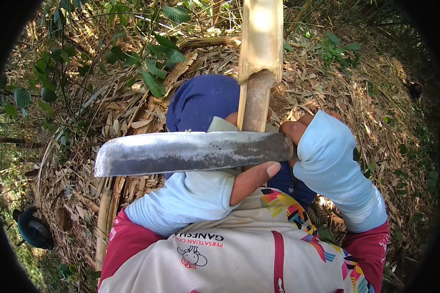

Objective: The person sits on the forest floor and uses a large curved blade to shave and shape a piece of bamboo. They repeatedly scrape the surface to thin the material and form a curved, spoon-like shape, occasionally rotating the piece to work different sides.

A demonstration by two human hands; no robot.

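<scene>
A thick bamboo stalk rises from near my body toward the top of the picture, its pale sheath split near the middle. My left hand, in a light blue fingerless sleeve, wraps around the lower part of the stalk, thumb pointing right. My right hand, in the same kind of sleeve, grips the handle of a broad steel machete. The blade lies level across the picture, pointing left, in front of the left hand and right against the stalk.
Dry bamboo leaves and husks cover the ground all round. Green leafy branches stand at the upper left. Cut bamboo pieces lie at the lower left, beside a dark rounded object. My blue trouser leg shows behind the blade.
</scene>
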